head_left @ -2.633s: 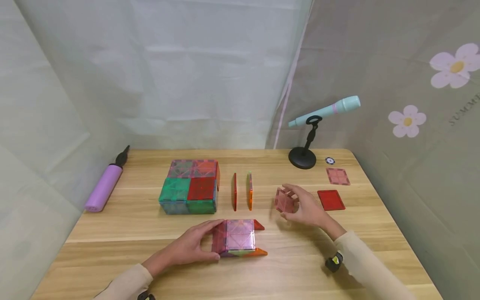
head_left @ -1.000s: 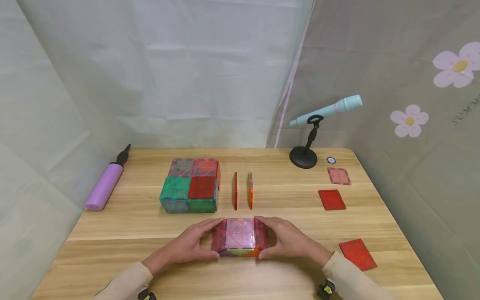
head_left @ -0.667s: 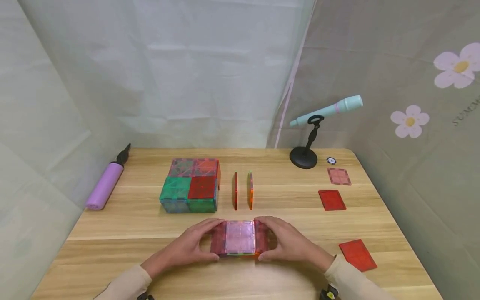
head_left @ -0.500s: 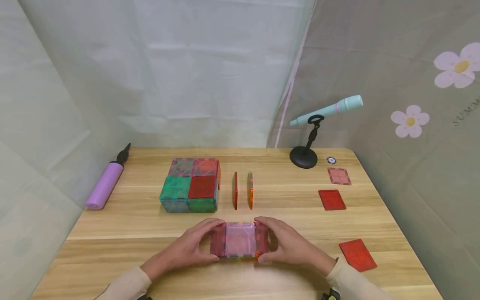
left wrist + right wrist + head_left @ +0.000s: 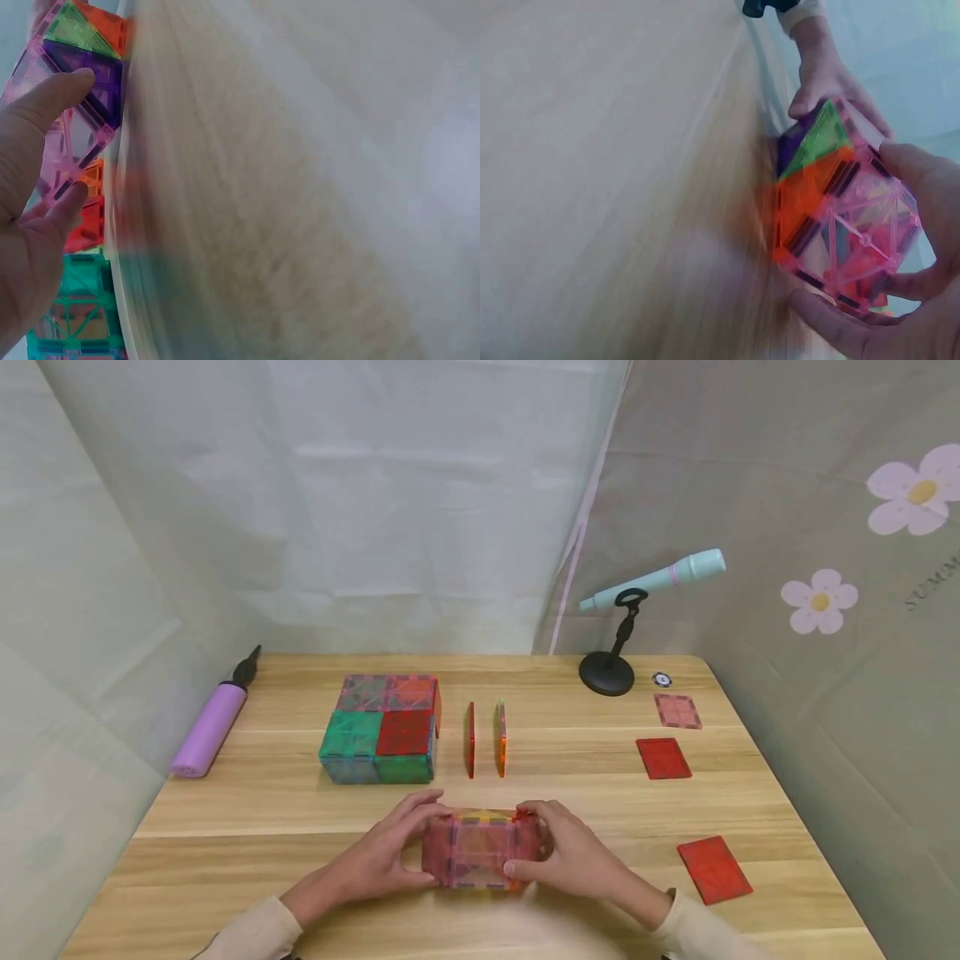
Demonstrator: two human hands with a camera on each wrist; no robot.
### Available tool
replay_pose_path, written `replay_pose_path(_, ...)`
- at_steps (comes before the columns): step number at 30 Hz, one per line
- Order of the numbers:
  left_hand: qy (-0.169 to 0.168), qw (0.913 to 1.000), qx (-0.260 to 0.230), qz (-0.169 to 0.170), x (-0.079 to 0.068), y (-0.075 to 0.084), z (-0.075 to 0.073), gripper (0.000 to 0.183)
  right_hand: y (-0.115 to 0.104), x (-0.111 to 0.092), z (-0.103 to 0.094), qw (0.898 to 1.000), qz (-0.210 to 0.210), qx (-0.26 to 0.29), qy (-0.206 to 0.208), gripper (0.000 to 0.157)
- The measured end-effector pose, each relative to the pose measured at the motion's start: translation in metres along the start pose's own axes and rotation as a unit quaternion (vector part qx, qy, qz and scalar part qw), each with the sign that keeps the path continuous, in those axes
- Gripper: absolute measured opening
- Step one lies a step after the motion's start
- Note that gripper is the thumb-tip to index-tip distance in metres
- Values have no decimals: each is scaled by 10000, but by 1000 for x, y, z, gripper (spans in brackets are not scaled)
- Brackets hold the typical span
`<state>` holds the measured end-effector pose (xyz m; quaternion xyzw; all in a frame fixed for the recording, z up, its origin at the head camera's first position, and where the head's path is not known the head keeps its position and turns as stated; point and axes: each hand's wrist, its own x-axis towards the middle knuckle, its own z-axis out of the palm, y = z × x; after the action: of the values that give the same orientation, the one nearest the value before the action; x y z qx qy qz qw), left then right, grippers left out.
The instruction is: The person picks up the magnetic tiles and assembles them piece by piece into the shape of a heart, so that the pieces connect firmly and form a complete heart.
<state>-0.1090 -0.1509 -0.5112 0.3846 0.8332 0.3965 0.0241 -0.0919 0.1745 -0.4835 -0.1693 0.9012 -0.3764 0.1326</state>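
Note:
A small block of see-through magnetic tiles (image 5: 483,847) is held between both hands, its pink square side tilted towards the person and a yellow patch showing at the far edge. My left hand (image 5: 386,847) grips the left end; in the left wrist view its thumb presses a purple tile (image 5: 109,97). On the right end, my right hand (image 5: 573,856) has its thumb at the near side and fingers at the far side. The right wrist view shows a pink square tile (image 5: 866,232) closing that end, beside orange (image 5: 806,199) and green triangles (image 5: 829,139). The underside is hidden.
Behind stand a larger tile box (image 5: 405,733), a red upright tile (image 5: 472,739) and an orange-edged one (image 5: 502,752). Red tiles (image 5: 663,758) and a pink tile (image 5: 678,711) lie right. A purple pump (image 5: 212,727), microphone (image 5: 656,581) and chip (image 5: 662,679) sit further out.
My right hand has brought a pink tile from the right onto the block's right end. Both hands have since tipped the block towards the person; its near side has turned out of sight.

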Motion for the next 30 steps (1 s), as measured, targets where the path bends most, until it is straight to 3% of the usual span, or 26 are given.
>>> replay_pose_path(4,-191,9976,-622,-253,-1,4,1,86,-4,-3,3,9997,8,83,211,88)
replay_pose_path(7,-324,9904,-1242,-519,-3,8,2,90,-6,-5,5,9993,-18,131,342,86)
replay_pose_path(12,-148,9814,-1584,-1071,-4,18,4,82,-9,-8,8,9986,-57,31,520,87)
replay_pose_path(16,244,9816,-1213,-1452,-3,26,8,75,-10,-10,12,9979,-119,-58,639,88)
replay_pose_path(20,535,9852,-610,-1511,-4,30,10,75,-11,-11,17,9970,-285,-119,708,83)
replay_pose_path(24,646,9846,-593,-1512,-8,29,10,83,-11,-9,22,9949,-571,-219,804,81)
replay_pose_path(30,727,9788,-638,-1803,-18,24,3,96,-14,2,29,9907,-902,-301,973,95)
